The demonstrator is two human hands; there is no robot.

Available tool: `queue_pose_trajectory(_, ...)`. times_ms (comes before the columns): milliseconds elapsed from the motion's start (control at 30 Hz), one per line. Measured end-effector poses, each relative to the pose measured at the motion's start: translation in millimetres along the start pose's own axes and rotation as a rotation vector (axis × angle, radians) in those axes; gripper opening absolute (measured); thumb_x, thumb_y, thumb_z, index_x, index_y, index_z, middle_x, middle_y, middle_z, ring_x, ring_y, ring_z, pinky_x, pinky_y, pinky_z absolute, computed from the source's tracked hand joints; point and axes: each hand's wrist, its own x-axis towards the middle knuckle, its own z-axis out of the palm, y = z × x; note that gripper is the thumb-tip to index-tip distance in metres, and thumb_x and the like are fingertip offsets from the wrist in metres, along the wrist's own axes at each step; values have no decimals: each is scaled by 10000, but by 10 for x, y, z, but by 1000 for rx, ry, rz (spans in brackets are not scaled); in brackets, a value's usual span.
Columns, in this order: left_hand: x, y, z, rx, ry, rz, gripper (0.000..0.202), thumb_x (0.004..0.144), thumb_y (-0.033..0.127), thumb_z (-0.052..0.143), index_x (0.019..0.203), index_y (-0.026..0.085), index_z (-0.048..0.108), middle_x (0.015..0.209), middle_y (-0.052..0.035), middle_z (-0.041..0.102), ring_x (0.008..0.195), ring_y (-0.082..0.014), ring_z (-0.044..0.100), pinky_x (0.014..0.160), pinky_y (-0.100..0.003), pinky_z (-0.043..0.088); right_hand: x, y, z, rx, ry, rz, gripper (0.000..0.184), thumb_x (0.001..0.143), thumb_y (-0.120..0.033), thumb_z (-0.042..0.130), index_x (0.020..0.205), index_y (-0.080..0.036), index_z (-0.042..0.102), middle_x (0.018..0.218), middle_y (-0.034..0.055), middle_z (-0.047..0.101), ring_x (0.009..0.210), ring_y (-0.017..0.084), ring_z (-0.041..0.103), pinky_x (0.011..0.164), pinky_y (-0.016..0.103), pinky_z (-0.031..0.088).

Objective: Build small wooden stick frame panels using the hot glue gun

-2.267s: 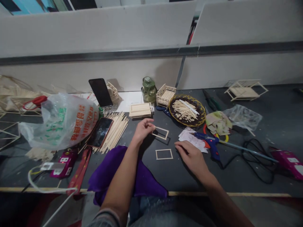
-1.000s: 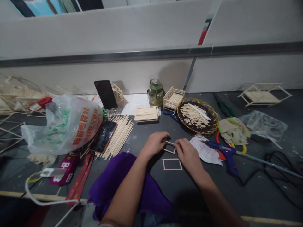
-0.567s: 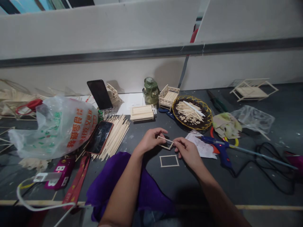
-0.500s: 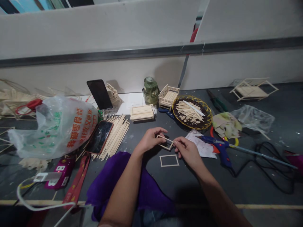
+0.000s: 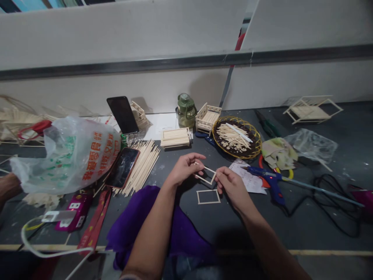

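Observation:
Between my hands is a small rectangular wooden stick frame (image 5: 206, 180), held up off the table and tilted. My left hand (image 5: 186, 168) pinches its left end between thumb and fingers. At the right end, the fingertips of my right hand (image 5: 230, 184) are closed on the same frame. A second stick frame (image 5: 208, 202) of similar shape lies flat on the dark table just below. Beside my right hand are a printed paper (image 5: 247, 179) and a blue glue gun (image 5: 272, 182) with a long glue stick in its back.
A basket (image 5: 258, 146) holds cut sticks. Long sticks (image 5: 142, 167) lie near a phone (image 5: 124, 167) and a plastic bag (image 5: 78, 155). Stick models (image 5: 175, 139) and a green bottle (image 5: 186, 111) stand behind. Purple cloth (image 5: 136, 221) lies in front. Another person's hand (image 5: 10, 186) shows at left.
Another person's hand has come in at the left edge by the plastic bag. The held frame has turned slightly between my hands, which stay in nearly the same place.

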Motion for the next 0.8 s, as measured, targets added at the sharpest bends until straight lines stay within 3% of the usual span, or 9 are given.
queue_pose_trajectory(100, -2, 9, -11, -1, 36, -3, 466, 692, 318, 803, 1075, 129, 614, 791, -8, 639, 626, -121, 654, 517, -206, 500, -5, -14, -56, -336, 131, -110, 176, 907, -364, 484, 812, -220, 519, 662, -45, 488, 559, 122, 471, 534, 249, 343)
queue_pose_trajectory(200, 1, 1, -15, 5, 58, 11, 448, 707, 314, 794, 1071, 125, 612, 784, -7, 640, 628, -118, 662, 525, -195, 499, -16, -31, -134, -535, 265, -192, 273, 930, -373, 437, 708, -220, 476, 617, -42, 443, 593, 134, 437, 571, 261, 324)
queue_pose_trajectory(300, 8, -13, -11, 11, 64, 18, 441, 715, 312, 787, 1071, 122, 610, 783, -8, 643, 636, -122, 672, 533, -191, 499, -24, -36, -166, -509, 266, -164, 376, 942, -457, 449, 653, -218, 469, 574, -44, 442, 557, 128, 423, 546, 259, 315)
queue_pose_trajectory(400, 21, -29, -4, 28, 73, 22, 439, 712, 317, 783, 1066, 125, 609, 779, -8, 644, 638, -129, 678, 531, -196, 500, -16, -33, -125, -380, 257, -160, 278, 891, -476, 559, 871, -202, 605, 713, -13, 589, 641, 141, 532, 604, 250, 401)
queue_pose_trajectory(467, 30, -41, 3, 45, 78, 30, 435, 710, 321, 779, 1060, 128, 607, 769, -5, 641, 635, -136, 679, 528, -205, 505, 1, -32, -78, -330, 226, -147, 306, 871, -493, 584, 929, -196, 629, 743, -2, 610, 657, 147, 551, 609, 249, 420)
queue_pose_trajectory(600, 36, -59, 23, 65, 61, 38, 412, 717, 305, 765, 1054, 131, 605, 765, -5, 644, 653, -140, 688, 549, -204, 507, 39, -34, -16, -396, 188, -87, 344, 863, -524, 579, 781, -196, 642, 622, -16, 571, 565, 136, 506, 534, 245, 366)
queue_pose_trajectory(800, 21, -62, 28, 60, 34, 19, 371, 748, 275, 729, 1066, 134, 600, 797, -23, 648, 725, -175, 717, 557, -212, 521, 72, 24, -80, -407, 190, -63, 339, 890, -497, 520, 813, -197, 658, 662, 3, 626, 568, 143, 559, 537, 251, 414)
